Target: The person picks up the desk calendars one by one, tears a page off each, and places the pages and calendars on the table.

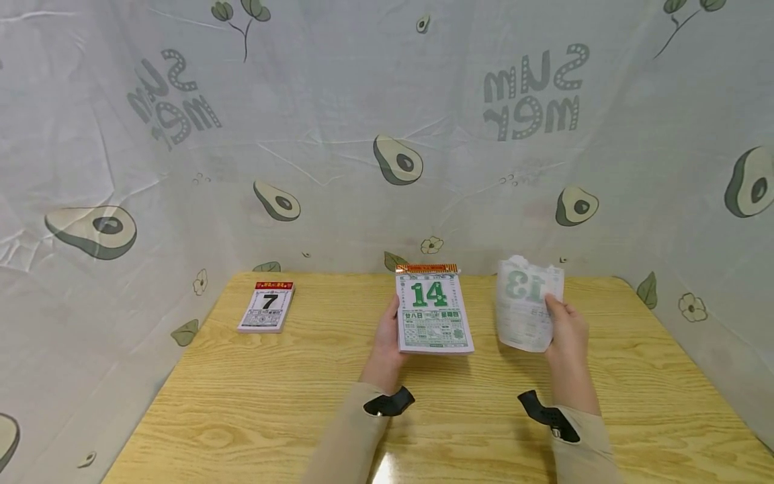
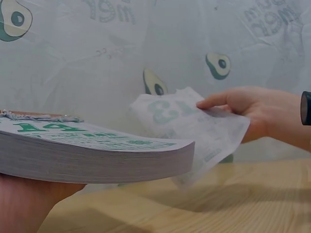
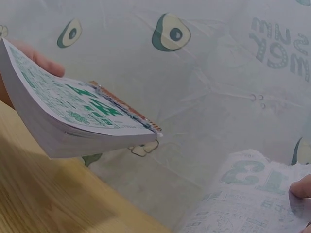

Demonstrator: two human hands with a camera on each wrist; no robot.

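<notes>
My left hand (image 1: 389,336) grips a thick tear-off calendar (image 1: 433,323) from its left side and underneath, holding it above the table. Its top page shows a green 14 below a red and gold header strip, and the left wrist view shows the thick stack of page edges. To the right, my right hand (image 1: 567,329) pinches a loose calendar page (image 1: 525,316) between thumb and fingers. The thin page has a ragged top edge, and a green 13 shows reversed through it. In the right wrist view, the thumb (image 3: 302,187) lies on the page's face.
A smaller tear-off calendar (image 1: 267,308) with a red header and a black 7 lies at the table's back left. The wooden table (image 1: 254,403) meets a pale curtain (image 1: 338,222) printed with avocados at its back and sides. Each wrist wears a black band (image 1: 389,402).
</notes>
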